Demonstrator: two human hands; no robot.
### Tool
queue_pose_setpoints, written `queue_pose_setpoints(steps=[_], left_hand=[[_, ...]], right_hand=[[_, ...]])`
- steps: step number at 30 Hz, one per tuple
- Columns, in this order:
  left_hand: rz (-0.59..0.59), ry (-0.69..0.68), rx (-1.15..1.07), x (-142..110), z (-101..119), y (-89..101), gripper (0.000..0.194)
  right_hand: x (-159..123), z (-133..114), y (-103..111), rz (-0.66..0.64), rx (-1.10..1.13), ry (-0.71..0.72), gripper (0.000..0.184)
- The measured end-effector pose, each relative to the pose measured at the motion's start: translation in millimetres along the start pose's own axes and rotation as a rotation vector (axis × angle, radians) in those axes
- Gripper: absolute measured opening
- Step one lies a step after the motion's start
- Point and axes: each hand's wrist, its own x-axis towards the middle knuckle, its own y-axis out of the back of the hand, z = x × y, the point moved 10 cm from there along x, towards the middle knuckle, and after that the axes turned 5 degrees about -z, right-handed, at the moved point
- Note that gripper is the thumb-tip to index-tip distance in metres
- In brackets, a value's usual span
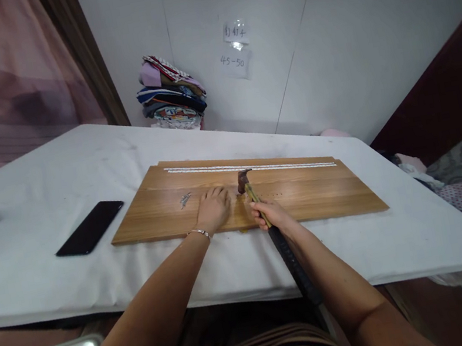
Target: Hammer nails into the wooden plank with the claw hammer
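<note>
My right hand (pixel 271 213) is wrapped around the hammer (pixel 288 258), gripping the yellowish shaft above its long black grip. The rusty hammer head sits low over the wooden board (pixel 149 217), just right of my left fingertips. My left hand (pixel 214 207) rests on the board with its fingers curled and drawn together; whatever they pinch is too small to make out. To its left lies a small heap of nails (pixel 185 199). A short row of small dark dots runs along the board right of the hammer.
Two white strips (pixel 252 167) lie along the board's far side. Left of the board is a black phone (pixel 90 227) on the white-covered table (pixel 89 156). Folded cloths (pixel 172 94) are stacked against the wall at the back, near handwritten paper notes (pixel 234 65).
</note>
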Motion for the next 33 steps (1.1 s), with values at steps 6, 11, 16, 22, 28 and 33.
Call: queue_pose_setpoints(steps=[6, 11, 16, 22, 28, 33], left_hand=[[0.006, -0.003, -0.012, -0.1, -1.1, -0.2, 0.035], [0.005, -0.007, -0.003, 0.0, -0.3, -0.3, 0.034], [-0.008, 0.015, 0.016, -0.2, 0.6, 0.9, 0.035], [0.002, 0.015, -0.018, -0.8, 0.3, 2.6, 0.037], [0.008, 0.005, -0.033, -0.1, 0.0, 1.0, 0.038], [-0.007, 0.008, -0.018, 0.0, 0.3, -0.1, 0.038]], right_hand=[[-0.5, 0.3, -0.3, 0.001, -0.017, -0.021, 0.036], [-1.1, -1.5, -0.4, 0.002, -0.021, -0.016, 0.034], [-1.2, -1.6, -0.7, 0.006, -0.023, -0.022, 0.035], [-1.4, -1.3, 0.6, 0.006, -0.015, -0.012, 0.033], [-0.1, 1.2, 0.2, 0.005, -0.016, -0.004, 0.038], [-0.2, 0.7, 0.0, 0.005, -0.020, -0.001, 0.033]])
